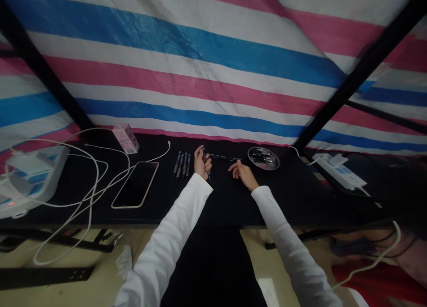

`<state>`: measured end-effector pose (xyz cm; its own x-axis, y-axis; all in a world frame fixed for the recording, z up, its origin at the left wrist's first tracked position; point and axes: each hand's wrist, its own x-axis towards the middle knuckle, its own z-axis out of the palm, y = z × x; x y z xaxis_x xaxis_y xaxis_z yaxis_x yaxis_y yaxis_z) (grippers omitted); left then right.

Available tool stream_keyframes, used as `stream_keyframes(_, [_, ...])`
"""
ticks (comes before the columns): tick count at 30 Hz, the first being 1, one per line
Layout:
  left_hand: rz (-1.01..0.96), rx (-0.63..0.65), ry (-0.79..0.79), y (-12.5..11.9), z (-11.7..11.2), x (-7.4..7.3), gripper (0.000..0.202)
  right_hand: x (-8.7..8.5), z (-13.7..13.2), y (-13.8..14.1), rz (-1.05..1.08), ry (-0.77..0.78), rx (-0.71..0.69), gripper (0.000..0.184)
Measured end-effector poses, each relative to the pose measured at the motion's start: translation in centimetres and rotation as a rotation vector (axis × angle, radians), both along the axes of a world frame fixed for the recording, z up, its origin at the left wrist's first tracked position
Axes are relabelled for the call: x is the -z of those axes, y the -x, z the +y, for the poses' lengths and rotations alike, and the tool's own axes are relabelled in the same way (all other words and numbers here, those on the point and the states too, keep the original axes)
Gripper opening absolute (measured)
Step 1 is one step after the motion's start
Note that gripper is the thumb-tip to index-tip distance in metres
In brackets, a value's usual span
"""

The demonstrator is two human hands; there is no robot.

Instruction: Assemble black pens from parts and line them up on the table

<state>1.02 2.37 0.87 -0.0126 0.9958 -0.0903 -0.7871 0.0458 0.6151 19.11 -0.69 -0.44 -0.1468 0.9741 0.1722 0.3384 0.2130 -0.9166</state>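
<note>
My left hand [202, 162] is curled shut around a thin dark pen-like tool, held upright over the black table [230, 200]. Just left of it lie several dark pens [182, 164] in a row. My right hand [243, 171] rests on the table with its fingers loosely bent, fingertips near a dark pen part [224, 157] lying flat between the hands. A round metal dish [263, 158] with small dark pieces sits to the right of that hand.
A phone [135, 184] lies face up at the left, with white cables [83, 182] looping past it. A small pink box [126, 138] stands at the back. White power strips [339, 171] sit at the right and another white device [30, 178] at the far left.
</note>
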Motion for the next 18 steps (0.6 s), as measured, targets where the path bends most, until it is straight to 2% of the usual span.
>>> stream_keyframes(6, [0.127, -0.039, -0.043, -0.2, 0.0, 0.1, 0.030, 0.2, 0.2, -0.1, -0.013, 0.003, 0.000, 0.066])
stream_keyframes(9, [0.205, -0.092, -0.078, -0.3, 0.5, 0.4, 0.038, 0.3, 0.3, -0.2, -0.014, 0.015, 0.007, 0.066])
stream_keyframes(12, [0.330, -0.176, -0.025, 0.0, 1.4, 0.9, 0.049, 0.4, 0.3, -0.3, -0.048, -0.010, 0.032, 0.065])
stream_keyframes(14, [0.591, -0.261, 0.012, 0.2, 1.8, 1.4, 0.059, 0.4, 0.3, -0.4, -0.103, -0.096, 0.074, 0.063])
stream_keyframes(18, [1.390, -0.380, -0.015, 0.3, 1.1, 2.0, 0.074, 0.5, 0.4, -0.8, -0.335, -0.325, 0.163, 0.052])
